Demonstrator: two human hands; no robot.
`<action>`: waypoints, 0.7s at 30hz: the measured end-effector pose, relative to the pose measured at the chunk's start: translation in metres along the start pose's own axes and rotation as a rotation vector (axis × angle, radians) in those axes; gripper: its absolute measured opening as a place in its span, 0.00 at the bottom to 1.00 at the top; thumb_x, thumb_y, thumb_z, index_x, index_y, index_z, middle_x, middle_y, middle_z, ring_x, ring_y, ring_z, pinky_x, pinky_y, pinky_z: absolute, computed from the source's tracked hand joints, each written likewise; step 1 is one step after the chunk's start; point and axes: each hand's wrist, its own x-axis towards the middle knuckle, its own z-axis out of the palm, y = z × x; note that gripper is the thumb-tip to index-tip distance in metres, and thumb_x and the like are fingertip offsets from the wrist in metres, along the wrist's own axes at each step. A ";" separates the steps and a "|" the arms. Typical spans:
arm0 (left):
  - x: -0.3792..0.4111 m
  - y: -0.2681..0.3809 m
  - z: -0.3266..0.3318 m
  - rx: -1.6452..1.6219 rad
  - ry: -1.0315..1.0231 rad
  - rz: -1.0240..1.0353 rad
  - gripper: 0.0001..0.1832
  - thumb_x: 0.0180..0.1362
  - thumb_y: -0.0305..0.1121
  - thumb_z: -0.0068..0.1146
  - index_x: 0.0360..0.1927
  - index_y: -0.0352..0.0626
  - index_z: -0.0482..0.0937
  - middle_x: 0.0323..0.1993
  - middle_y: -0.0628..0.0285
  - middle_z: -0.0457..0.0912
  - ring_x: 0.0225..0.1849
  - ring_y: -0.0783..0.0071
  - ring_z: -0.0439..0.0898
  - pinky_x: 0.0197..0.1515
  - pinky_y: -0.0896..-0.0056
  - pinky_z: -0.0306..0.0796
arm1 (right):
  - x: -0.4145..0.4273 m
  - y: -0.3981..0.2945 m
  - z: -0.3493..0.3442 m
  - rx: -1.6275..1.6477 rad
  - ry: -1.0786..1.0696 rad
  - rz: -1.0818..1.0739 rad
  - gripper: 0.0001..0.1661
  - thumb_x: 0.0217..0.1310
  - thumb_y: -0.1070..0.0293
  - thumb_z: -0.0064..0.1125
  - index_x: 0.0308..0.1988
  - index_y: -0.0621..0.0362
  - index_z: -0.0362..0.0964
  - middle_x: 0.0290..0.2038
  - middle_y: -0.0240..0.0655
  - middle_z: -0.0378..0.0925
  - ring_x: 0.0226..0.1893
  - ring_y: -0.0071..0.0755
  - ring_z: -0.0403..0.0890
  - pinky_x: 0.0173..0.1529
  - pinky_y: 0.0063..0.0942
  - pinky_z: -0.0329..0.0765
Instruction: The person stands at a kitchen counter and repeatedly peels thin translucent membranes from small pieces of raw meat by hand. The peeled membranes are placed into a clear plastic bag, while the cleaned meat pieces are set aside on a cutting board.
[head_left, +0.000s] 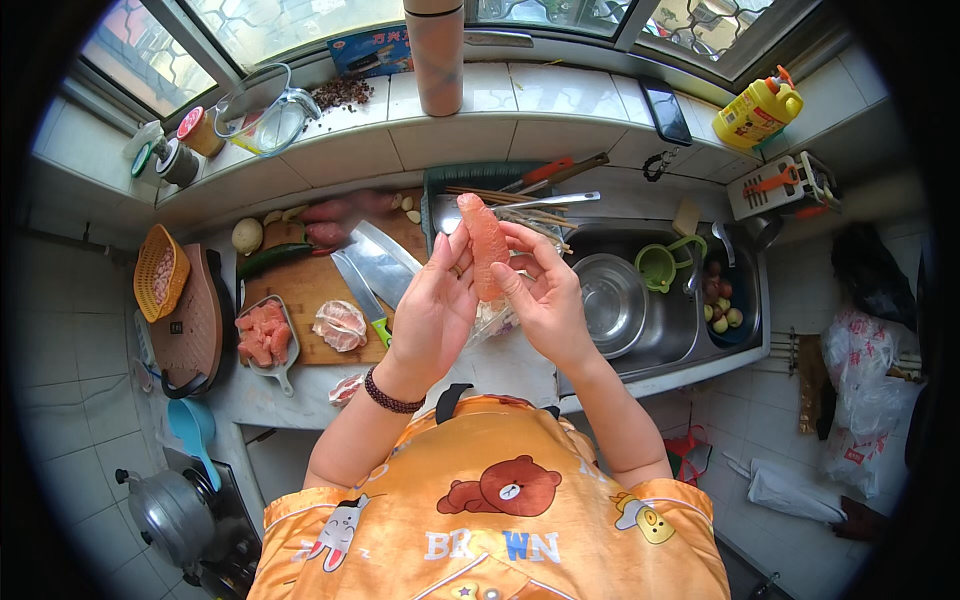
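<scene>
A peeled pink pomelo segment (480, 236) is held upright between both hands above the counter's front. My left hand (429, 319) supports its left side with the fingers. My right hand (549, 304) grips the lower right side, thumb across the flesh. Left of the hands, a membrane-covered pomelo piece (340, 326) lies on the wooden cutting board (300, 289). A white handled dish (283, 373) at the board's left edge holds several peeled pomelo pieces (264, 332). Another pomelo piece (346, 389) rests at the counter edge, partly behind my left forearm. A clear plastic bag (491, 324) shows partly below the hands.
A cleaver (382, 259) and a green-handled knife (360, 289) lie on the board, near a green chilli pepper (274, 259) and sweet potatoes (330, 232). Behind the hands, a green rack (442, 176) holds chopsticks and utensils. The sink (679, 315) at right contains a metal basin (611, 304).
</scene>
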 end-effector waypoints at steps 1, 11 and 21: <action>0.000 -0.001 0.002 0.050 -0.010 0.001 0.30 0.74 0.45 0.30 0.70 0.32 0.51 0.70 0.55 0.58 0.70 0.66 0.58 0.72 0.66 0.51 | 0.001 0.002 -0.001 0.068 0.003 0.012 0.27 0.62 0.71 0.60 0.60 0.63 0.64 0.51 0.38 0.73 0.46 0.27 0.77 0.50 0.26 0.78; 0.004 0.004 -0.009 0.852 0.151 0.232 0.19 0.69 0.23 0.42 0.62 0.34 0.68 0.56 0.52 0.76 0.55 0.64 0.78 0.55 0.71 0.76 | -0.003 -0.003 -0.031 0.521 -0.120 0.252 0.26 0.65 0.69 0.55 0.59 0.70 0.64 0.49 0.43 0.76 0.44 0.30 0.80 0.48 0.28 0.81; -0.007 -0.005 -0.011 1.717 -0.112 0.502 0.28 0.52 0.25 0.61 0.60 0.44 0.74 0.48 0.53 0.81 0.65 0.50 0.67 0.68 0.44 0.54 | -0.016 -0.013 -0.052 0.634 -0.169 0.238 0.23 0.68 0.70 0.47 0.59 0.70 0.64 0.52 0.47 0.75 0.45 0.34 0.81 0.51 0.31 0.80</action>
